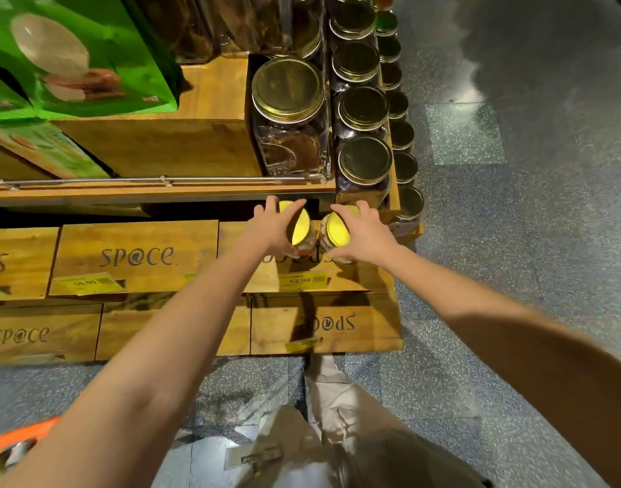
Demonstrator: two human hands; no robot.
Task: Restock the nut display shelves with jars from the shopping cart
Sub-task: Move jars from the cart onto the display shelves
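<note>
Wooden crates (136, 258) are lining speckled floor (513, 241). My left hand (272, 225) is gripping a yellow-lidded nut jar (301, 231), my right hand (364, 234) a second jar (337, 233).

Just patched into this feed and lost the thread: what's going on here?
A person is gripping two yellow-lidded jars from above: the left hand holds the left jar, the right hand the right jar. They are side by side over the crate tagged 62.90, below the shelf of gold-lidded jars. Whether they rest on it yet is unclear.
</note>
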